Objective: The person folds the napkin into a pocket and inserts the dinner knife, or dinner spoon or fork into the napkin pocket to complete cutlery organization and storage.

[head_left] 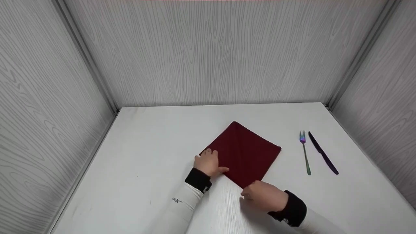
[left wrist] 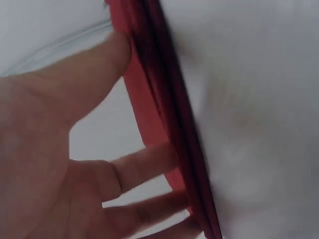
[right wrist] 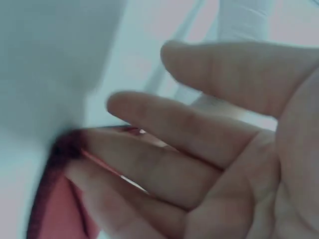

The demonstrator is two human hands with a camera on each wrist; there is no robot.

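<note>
A dark red folded cloth napkin (head_left: 248,152) lies on the table as a square turned on its corner. My left hand (head_left: 208,162) rests on its left corner, thumb spread apart along the near left edge. In the left wrist view, the fingertips of the left hand (left wrist: 94,164) lie on the layered napkin edge (left wrist: 164,99). At the near corner is my right hand (head_left: 265,196). The right wrist view shows the fingers of that right hand (right wrist: 199,149) loosely extended, touching the napkin corner (right wrist: 65,149), with the thumb held away from them.
To the right of the napkin, a fork (head_left: 305,152) with a rainbow sheen and a dark knife (head_left: 323,152) lie side by side on the white table (head_left: 146,139). Grey wood-grain panels (head_left: 208,55) stand at the back and both sides.
</note>
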